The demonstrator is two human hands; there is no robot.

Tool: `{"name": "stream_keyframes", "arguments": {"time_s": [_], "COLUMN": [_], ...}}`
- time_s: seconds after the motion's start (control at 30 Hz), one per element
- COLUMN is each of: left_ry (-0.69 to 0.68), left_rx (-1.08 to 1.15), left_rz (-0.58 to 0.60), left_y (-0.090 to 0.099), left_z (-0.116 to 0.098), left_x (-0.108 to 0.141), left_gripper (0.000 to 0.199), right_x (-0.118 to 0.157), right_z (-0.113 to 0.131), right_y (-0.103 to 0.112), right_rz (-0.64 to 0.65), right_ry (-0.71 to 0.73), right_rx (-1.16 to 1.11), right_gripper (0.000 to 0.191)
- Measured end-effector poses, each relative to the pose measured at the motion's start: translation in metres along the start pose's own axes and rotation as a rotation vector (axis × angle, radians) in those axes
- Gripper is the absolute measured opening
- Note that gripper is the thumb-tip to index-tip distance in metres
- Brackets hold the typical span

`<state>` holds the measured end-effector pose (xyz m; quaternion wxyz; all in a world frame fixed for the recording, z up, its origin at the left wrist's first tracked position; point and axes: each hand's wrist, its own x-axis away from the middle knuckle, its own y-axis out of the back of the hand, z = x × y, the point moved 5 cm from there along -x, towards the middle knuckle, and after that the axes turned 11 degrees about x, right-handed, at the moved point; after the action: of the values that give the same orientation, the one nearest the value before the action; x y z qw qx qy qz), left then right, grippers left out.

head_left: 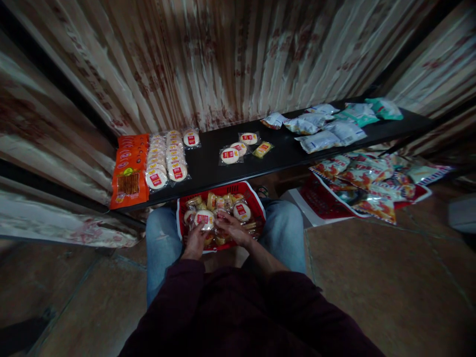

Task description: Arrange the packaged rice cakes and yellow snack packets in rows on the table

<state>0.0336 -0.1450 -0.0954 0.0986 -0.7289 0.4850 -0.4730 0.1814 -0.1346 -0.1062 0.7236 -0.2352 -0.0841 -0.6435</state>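
Note:
A red basket [260,198] with a white rim stands between my knees, filled with small wrapped snacks. My left hand [196,241] is at its left side, with its fingertips on a round white wrapped cracker [204,219]. From the right, my right hand [233,228] reaches in, fingers spread over the snacks beside that cracker. Another round cracker [242,211] lies to the right of my right hand in the basket. On the black shelf [208,173] ahead, wrapped crackers [176,161] stand in overlapping rows next to an orange packet [130,171].
Loose crackers [229,155] and a small yellow packet [263,149] lie mid-shelf. Silvery-white bags [320,141] and green bags [359,114] lie at the shelf's right. A second red basket [323,201] heaped with bags stands on the floor at right. Patterned curtains [223,59] hang behind.

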Motion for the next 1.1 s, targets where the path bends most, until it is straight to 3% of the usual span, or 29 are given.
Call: {"name": "stream_keyframes", "arguments": {"time_s": [0.27, 0.53, 0.67, 0.8, 0.9, 1.0, 1.1], "left_ry": [0.089, 0.064, 0.076, 0.073, -0.036, -0.256, -0.456], "left_rx": [-0.029, 0.047, 0.005, -0.067, -0.156, -0.283, -0.461], "left_rz": [0.147, 0.071, 0.077, 0.098, 0.057, 0.023, 0.154], "left_y": [-0.006, -0.009, -0.009, -0.005, 0.001, 0.002, -0.01], "left_z": [0.001, -0.007, -0.002, 0.005, 0.002, -0.012, -0.025], "left_x": [0.004, 0.008, 0.007, 0.002, -0.002, 0.001, 0.015], "left_gripper": [0.032, 0.028, 0.032, 0.037, 0.039, 0.044, 0.046], "right_x": [-0.008, -0.004, -0.003, -0.002, -0.001, 0.001, -0.001], "right_z": [-0.002, 0.006, 0.001, 0.001, 0.006, 0.01, 0.009], "right_y": [0.006, 0.008, 0.0, -0.002, -0.001, 0.001, 0.004], "right_rz": [-0.061, -0.019, 0.042, 0.014, -0.015, -0.024, -0.046], "right_ry": [0.031, 0.013, -0.037, -0.035, -0.035, -0.037, -0.046], "right_rx": [-0.108, -0.196, -0.148, -0.147, -0.136, -0.121, -0.133], "right_gripper": [0.049, 0.041, 0.04, 0.04, 0.039, 0.038, 0.034]}}
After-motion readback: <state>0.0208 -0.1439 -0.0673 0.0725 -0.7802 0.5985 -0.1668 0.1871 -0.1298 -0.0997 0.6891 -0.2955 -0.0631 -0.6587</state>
